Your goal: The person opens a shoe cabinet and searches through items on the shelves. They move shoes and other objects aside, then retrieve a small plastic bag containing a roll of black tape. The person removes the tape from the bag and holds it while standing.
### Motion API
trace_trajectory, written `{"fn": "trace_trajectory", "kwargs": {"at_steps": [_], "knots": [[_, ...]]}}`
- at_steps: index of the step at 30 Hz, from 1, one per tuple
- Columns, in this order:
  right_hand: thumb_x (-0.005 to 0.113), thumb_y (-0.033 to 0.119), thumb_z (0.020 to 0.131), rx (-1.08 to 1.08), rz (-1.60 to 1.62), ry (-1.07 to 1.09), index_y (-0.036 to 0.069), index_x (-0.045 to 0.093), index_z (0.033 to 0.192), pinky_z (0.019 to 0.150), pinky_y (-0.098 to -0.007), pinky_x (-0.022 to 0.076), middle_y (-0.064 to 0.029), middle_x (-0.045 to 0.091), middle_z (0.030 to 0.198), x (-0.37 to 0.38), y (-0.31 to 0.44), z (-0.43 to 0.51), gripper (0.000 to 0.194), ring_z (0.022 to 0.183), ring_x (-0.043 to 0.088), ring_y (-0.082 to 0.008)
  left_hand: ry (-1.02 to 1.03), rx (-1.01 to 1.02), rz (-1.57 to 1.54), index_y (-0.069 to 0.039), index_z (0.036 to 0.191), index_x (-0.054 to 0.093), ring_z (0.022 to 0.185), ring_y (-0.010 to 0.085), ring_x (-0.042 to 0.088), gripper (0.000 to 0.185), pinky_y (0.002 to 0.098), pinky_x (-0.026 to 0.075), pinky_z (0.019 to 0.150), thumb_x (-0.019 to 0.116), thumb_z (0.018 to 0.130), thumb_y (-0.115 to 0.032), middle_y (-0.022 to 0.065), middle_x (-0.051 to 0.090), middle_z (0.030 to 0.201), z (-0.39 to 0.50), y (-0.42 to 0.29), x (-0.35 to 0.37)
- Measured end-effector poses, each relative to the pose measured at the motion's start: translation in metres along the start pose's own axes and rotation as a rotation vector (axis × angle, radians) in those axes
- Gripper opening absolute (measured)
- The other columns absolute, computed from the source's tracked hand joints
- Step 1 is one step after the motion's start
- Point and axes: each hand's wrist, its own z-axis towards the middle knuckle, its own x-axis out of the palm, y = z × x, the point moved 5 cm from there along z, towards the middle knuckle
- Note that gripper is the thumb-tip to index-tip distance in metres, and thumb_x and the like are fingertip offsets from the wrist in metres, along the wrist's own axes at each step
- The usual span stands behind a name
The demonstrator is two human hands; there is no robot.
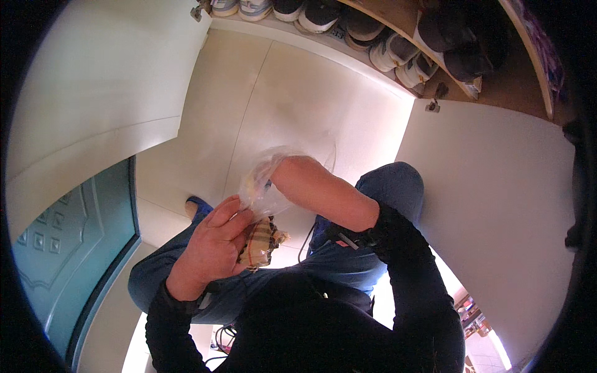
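Observation:
A clear plastic bag (pixel 268 198) hangs before me, above the floor. My left hand (pixel 214 245) pinches its rim between thumb side and fingers. The same hand also holds a crumpled beige plaid piece (pixel 257 245), with dark, red and white stripes, below the bag; whether it is cloth or a wrapper I cannot tell. My right hand (pixel 298 175) reaches down into the bag's mouth, wrist and forearm bare. Its fingers are hidden by the wrist and the bag's folds, so what they touch does not show.
Several pairs of shoes (pixel 319 16) line a low cabinet shelf ahead. White cabinet doors stand open at left (pixel 107 79) and right (pixel 485 186). A teal panelled door (pixel 88 242) is at the far left. My bent knees flank the pale tiled floor (pixel 252 102).

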Motion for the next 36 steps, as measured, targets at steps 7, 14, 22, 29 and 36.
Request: {"fn": "trace_trajectory", "kwargs": {"at_steps": [7, 14, 22, 29, 36], "knots": [[0.071, 0.022, 0.068, -0.053, -0.123, -0.128, 0.011, 0.062, 0.099, 0.07, -0.0409, 0.0522, -0.0113, 0.066, 0.099, 0.019, -0.002, 0.012, 0.033, 0.09, 0.065, -0.0298, -0.019, 0.01, 0.005, -0.001, 0.091, 0.072, 0.118, 0.0299, 0.049, 0.041, 0.0374, 0.046, 0.097, 0.075, 0.06, -0.028, 0.0089, 0.06, 0.11, -0.009, 0.007, -0.004], [0.072, 0.03, 0.066, 0.04, -0.235, -0.084, 0.014, 0.062, 0.098, 0.064, -0.0447, 0.0512, -0.0101, 0.065, 0.095, 0.038, -0.013, 0.029, 0.037, 0.086, 0.065, -0.0292, -0.052, -0.075, -0.124, -0.002, 0.089, 0.071, 0.117, 0.0306, 0.051, 0.038, 0.0397, 0.046, 0.097, 0.075, 0.063, -0.03, 0.0081, 0.06, 0.11, -0.013, 0.01, -0.004], [0.067, 0.029, 0.071, 0.074, -0.069, -0.187, 0.011, 0.063, 0.098, 0.062, -0.0477, 0.0493, -0.0152, 0.065, 0.083, 0.044, -0.01, 0.035, 0.033, 0.08, 0.064, -0.0329, -0.154, -0.304, -0.394, -0.002, 0.101, 0.066, 0.114, 0.0305, 0.052, 0.051, 0.0377, 0.043, 0.097, 0.074, 0.065, -0.037, 0.012, 0.059, 0.114, -0.02, 0.029, -0.015], [0.063, 0.013, 0.068, 0.039, -0.186, -0.142, 0.006, 0.068, 0.076, 0.056, -0.0487, 0.047, -0.0165, 0.065, 0.078, 0.058, -0.01, 0.045, 0.012, 0.074, 0.063, -0.034, -0.203, -0.306, -0.529, 0.001, 0.1, 0.064, 0.108, 0.0319, 0.055, 0.062, 0.0382, 0.044, 0.091, 0.072, 0.063, -0.048, 0.0186, 0.06, 0.112, -0.024, 0.046, -0.018], [0.064, 0.011, 0.064, -0.16, -0.355, -0.061, 0.0, 0.066, 0.065, 0.06, -0.0409, 0.0466, -0.0146, 0.06, 0.065, 0.071, -0.007, 0.04, 0.011, 0.069, 0.059, -0.0289, -0.223, -0.453, -0.621, 0.001, 0.1, 0.064, 0.107, 0.0307, 0.056, 0.068, 0.0385, 0.044, 0.091, 0.072, 0.061, -0.053, 0.019, 0.06, 0.112, -0.027, 0.048, -0.012]]}}
